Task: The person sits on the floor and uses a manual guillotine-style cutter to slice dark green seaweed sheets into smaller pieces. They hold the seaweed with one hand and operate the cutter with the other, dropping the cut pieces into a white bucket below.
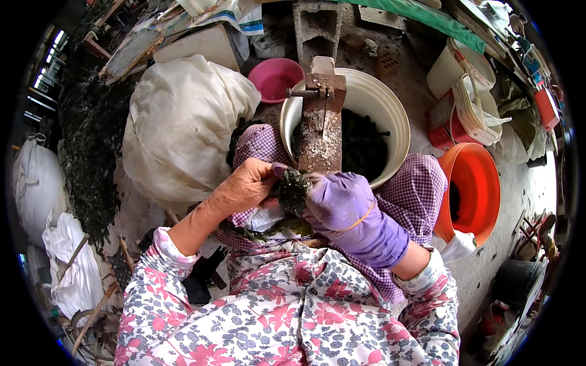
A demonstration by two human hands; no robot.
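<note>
My bare left hand pinches the left edge of a dark green, wet-looking clump that resembles seaweed. On its other side, my right hand, in a purple rubber glove with a yellow band at the wrist, grips the same clump. Just beyond my hands, a worn wooden block with a bolt clamp and whitish crumbs reaches over a white bucket. Dark green pieces lie inside the bucket. More greenish-brown fronds rest on my lap. My right fingertips are partly hidden.
A large cream cloth bundle stands at the left, beside a dark heap like seaweed. A pink basin and concrete block are ahead. At the right are an orange bucket and white containers. Sticks lie lower left.
</note>
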